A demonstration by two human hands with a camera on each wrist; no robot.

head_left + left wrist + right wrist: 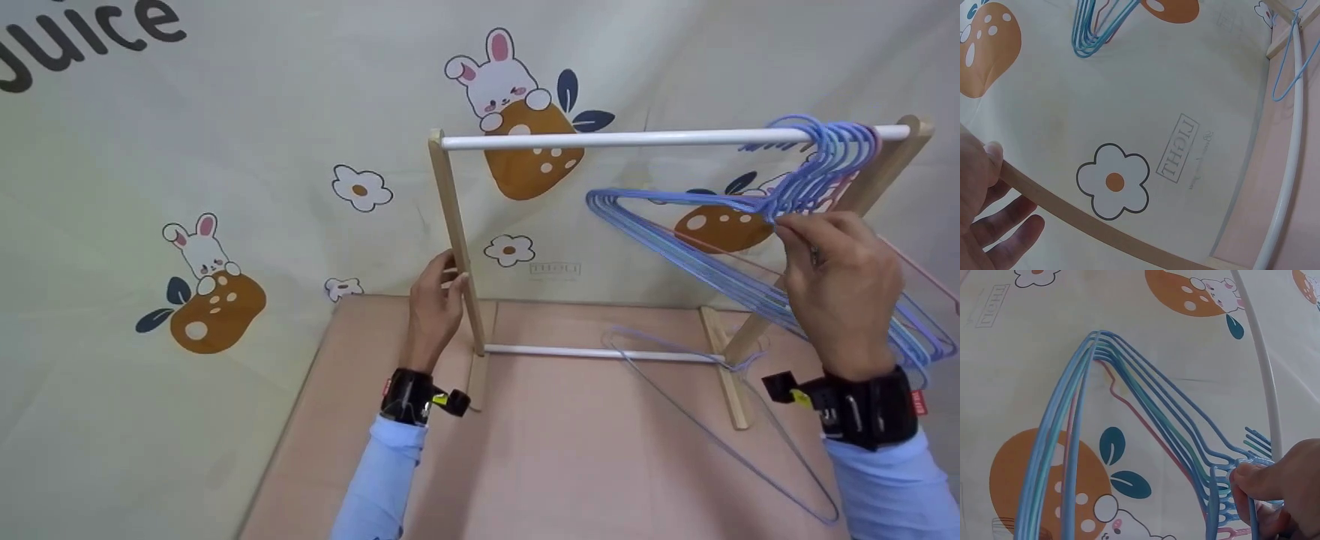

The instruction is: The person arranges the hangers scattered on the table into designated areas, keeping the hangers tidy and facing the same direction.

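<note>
Working the hangers on the rack.
My left hand point(435, 304) grips the post point(456, 240); right hand point(840, 277) pinches the hangers point(697, 240); next, I'd judge, lift one hook clear.

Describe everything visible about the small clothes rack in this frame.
The rack is a small frame of pale wooden uprights on wooden feet, joined by a white top rail and a white lower rail. It stands upright on the pinkish tabletop against a bunny-print backdrop. The left hand grips its left upright. A bunch of blue hangers, one pink among them, hooks over the rail's right end, pinched by the right hand. One blue hanger lies by its base.
</note>
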